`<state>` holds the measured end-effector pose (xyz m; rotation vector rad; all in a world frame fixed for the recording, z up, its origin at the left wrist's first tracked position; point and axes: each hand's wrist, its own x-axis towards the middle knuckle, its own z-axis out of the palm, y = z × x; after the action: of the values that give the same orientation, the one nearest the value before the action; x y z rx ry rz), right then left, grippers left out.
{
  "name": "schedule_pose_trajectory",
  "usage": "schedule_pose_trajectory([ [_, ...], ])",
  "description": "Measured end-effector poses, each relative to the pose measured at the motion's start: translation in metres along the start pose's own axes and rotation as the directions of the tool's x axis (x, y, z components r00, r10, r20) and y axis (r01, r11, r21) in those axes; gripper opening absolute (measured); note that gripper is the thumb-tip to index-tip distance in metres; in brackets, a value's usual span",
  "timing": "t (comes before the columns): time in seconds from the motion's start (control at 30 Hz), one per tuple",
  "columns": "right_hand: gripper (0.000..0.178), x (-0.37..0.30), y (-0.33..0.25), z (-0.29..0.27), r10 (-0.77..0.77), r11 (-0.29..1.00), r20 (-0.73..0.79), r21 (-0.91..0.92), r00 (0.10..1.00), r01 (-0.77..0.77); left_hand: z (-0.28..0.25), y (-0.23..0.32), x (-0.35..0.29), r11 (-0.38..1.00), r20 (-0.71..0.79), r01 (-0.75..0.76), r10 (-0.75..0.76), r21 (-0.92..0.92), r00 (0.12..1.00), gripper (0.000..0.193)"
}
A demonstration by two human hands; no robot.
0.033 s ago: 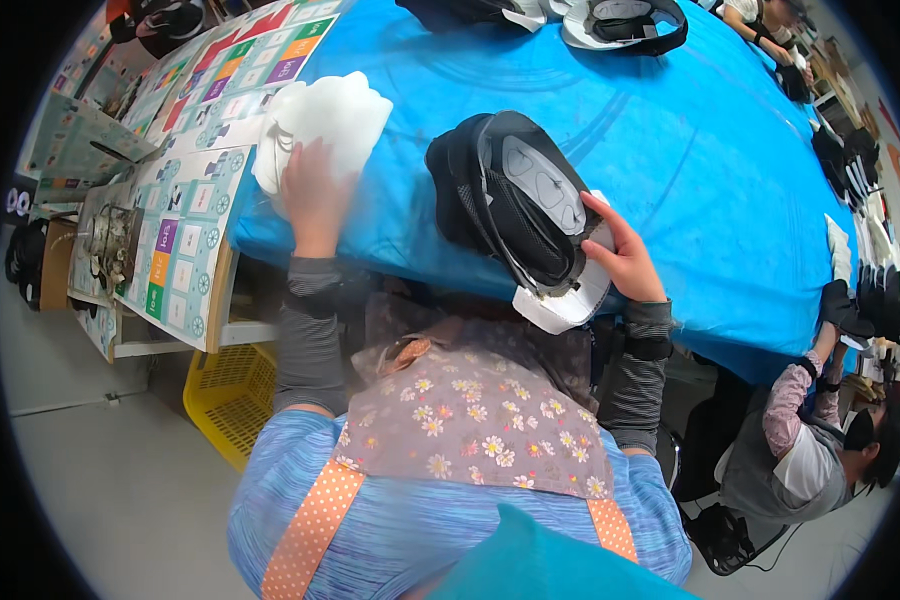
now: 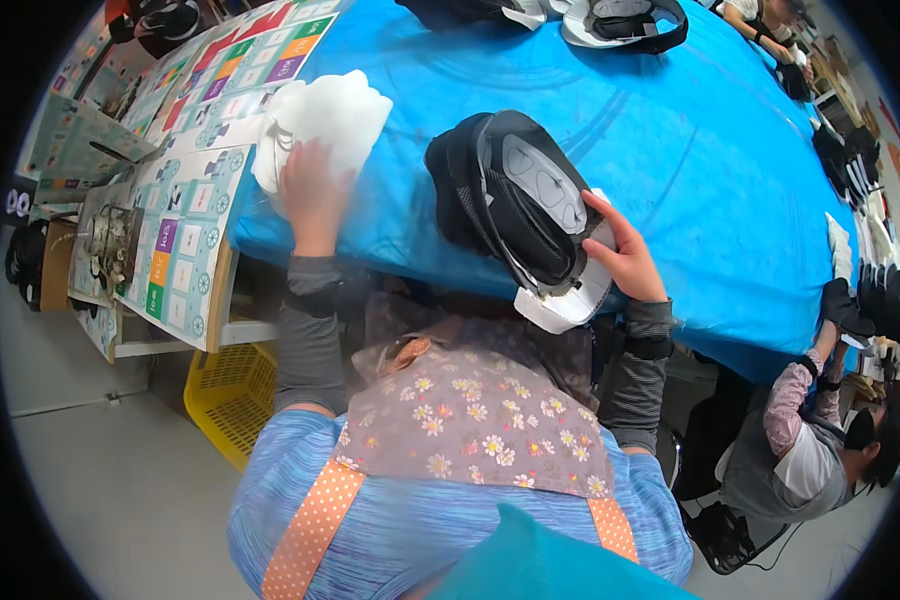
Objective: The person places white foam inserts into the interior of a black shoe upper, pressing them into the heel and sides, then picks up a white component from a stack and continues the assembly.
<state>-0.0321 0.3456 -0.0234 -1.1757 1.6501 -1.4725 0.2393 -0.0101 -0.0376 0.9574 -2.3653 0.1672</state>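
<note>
From where I'm watching, the left hand (image 2: 313, 192) is laid flat, fingers spread a bit, pressing on a stack of white foam-looking pieces (image 2: 330, 118) that sits just beyond its fingertips, right at the near edge of the desk (image 2: 730, 150) with the blue cover. It isn't wrapped around anything, just resting on top.

The right hand (image 2: 625, 255) is curled around the black shoe upper (image 2: 515, 200), thumb and fingers gripping its right side. The upper is tilted up on its side just left of that hand, with its grey patterned insole face showing and a white sheet (image 2: 570, 300) sticking out below it, under the palm.

Left of the left hand there's a bunch of colourful printed cards (image 2: 185, 235) leaning over the desk edge, and below that hand, down on the floor, a yellow basket (image 2: 232, 395). Far beyond the right hand, another black-and-white shoe piece (image 2: 625, 22) lies on the desk. Off to the right and lower, another person (image 2: 805, 445) sits at the same desk.
</note>
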Motion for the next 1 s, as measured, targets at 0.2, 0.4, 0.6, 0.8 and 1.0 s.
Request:
schedule_pose_trajectory([
  [0.2,0.059,-0.003,0.003,-0.002,0.021,0.976,-0.29,-0.202,0.957,-0.083,-0.02,0.019,0.011,0.918,0.1,0.268,-0.249,-0.292,0.963,0.026],
  [0.4,0.052,-0.013,-0.095,0.014,-0.406,0.797,-0.261,-0.571,0.876,0.199,-0.102,0.063,0.005,0.303,-0.018,0.107,-0.383,-0.947,0.924,0.02],
  [0.6,0.038,0.001,-0.125,0.056,-0.665,0.361,0.213,-0.748,0.716,0.558,-0.125,0.116,0.005,0.022,0.39,0.39,-0.008,-0.92,0.921,0.041],
  [0.8,0.03,-0.012,-0.108,0.064,-0.642,0.635,-0.1,-0.626,0.76,0.453,-0.114,0.121,-0.002,-0.054,0.278,0.292,0.18,-0.955,0.943,0.073],
  [1.0,0.026,-0.021,-0.107,0.095,-0.14,0.972,-0.288,0.144,0.947,0.187,-0.094,0.146,0.009,0.719,-0.255,-0.347,0.239,-0.603,0.937,0.096],
])
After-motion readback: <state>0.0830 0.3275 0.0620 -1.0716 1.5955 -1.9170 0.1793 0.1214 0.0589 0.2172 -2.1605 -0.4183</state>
